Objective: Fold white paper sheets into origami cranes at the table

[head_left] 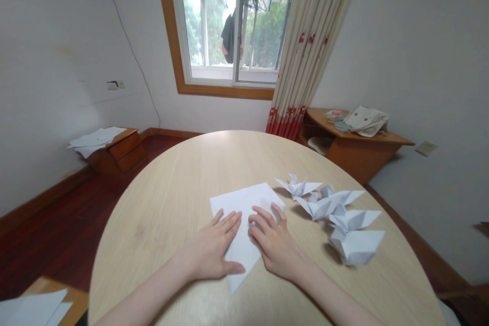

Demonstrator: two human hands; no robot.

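Note:
A white sheet of paper (246,204), folded into a triangle, lies on the round wooden table (171,198). My left hand (212,249) lies flat on its left part, fingers stretched out and together. My right hand (273,239) presses on the right part, fingers slightly curled, fingertips near a folded corner (277,207). Neither hand grips anything. To the right of the sheet stand several folded white paper cranes (336,214).
A low wooden cabinet (118,150) with white sheets on top stands at the left wall. A corner shelf (355,145) with a bag sits at the right. A window and curtain (305,46) are behind. Loose white paper (34,308) lies at the bottom left.

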